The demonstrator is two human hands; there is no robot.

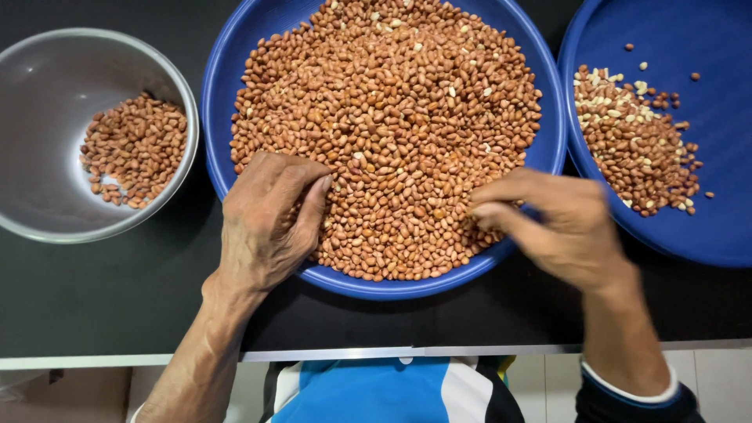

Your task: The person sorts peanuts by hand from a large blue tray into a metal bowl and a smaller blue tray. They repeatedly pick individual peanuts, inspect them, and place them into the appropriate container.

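Two hands work the heaped peanuts (384,133) in the central blue tray (548,149): left hand (266,219), at 7 o'clock, cupped loosely; right hand (548,223), at 4 o'clock, pinching, contents unclear. Likely risk: peanuts swept over the near rim.

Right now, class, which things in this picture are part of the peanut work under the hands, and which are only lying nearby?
In use:
- left hand
- right hand
- large round blue plastic tray of red-skinned peanuts
- second blue plastic tray with a small peanut pile
- round grey metal bowl with some peanuts

Only nearby:
- black tabletop
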